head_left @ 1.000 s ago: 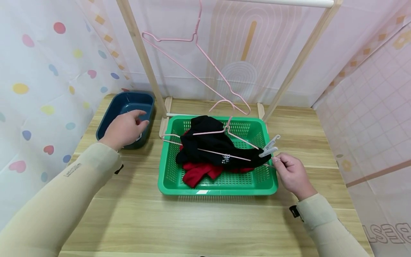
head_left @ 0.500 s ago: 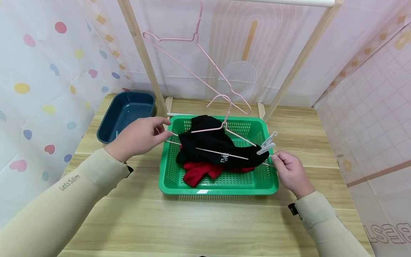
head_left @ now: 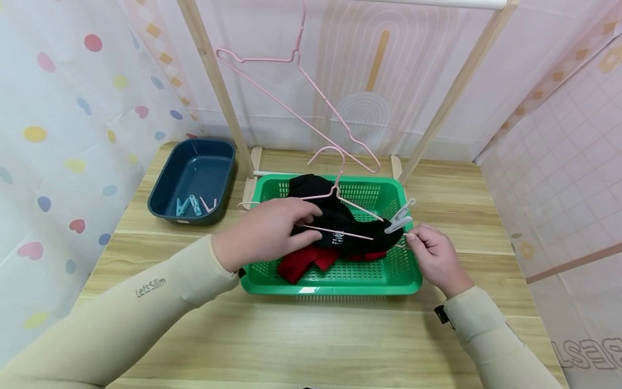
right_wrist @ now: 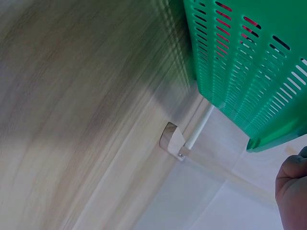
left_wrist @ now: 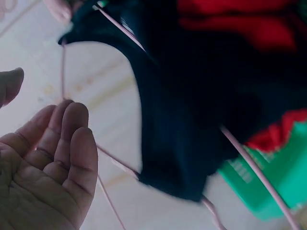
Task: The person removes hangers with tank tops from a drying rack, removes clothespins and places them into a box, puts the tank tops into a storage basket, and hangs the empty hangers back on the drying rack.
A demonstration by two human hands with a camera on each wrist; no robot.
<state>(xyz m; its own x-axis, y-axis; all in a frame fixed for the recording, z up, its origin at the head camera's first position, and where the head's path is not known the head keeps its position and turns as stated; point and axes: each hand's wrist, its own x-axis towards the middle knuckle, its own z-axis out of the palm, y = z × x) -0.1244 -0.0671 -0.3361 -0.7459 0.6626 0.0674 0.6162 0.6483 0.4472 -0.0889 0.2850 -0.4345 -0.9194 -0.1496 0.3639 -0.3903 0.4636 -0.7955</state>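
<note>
Inside the green basket [head_left: 311, 290] lies a black garment [head_left: 355, 243] over a red cloth [head_left: 296, 265]. A pink hanger [head_left: 336, 189] runs through the black garment, hook upward. Near the hanger's right end, a grey clothespin [head_left: 399, 217] is clipped on the black garment. My right hand [head_left: 439, 259] pinches the hanger's right end beside the basket rim. Over the left part of the garment hovers my left hand [head_left: 269, 229], thumb apart from the loosely bent fingers. The left wrist view shows the left hand's fingers [left_wrist: 76, 143] holding nothing.
At the left, a dark blue bin [head_left: 167, 178] holds blue clothespins [head_left: 195, 205] and a pink one [head_left: 209, 205]. Behind the basket stands a wooden rack [head_left: 216, 81] with a white rod [head_left: 452, 4]. Another pink hanger [head_left: 323, 97] hangs there.
My left hand has moved right, from over the blue bin to above the black garment, uncovering the clothespins in the bin. The held hanger has shifted slightly left with the garment's right end.
</note>
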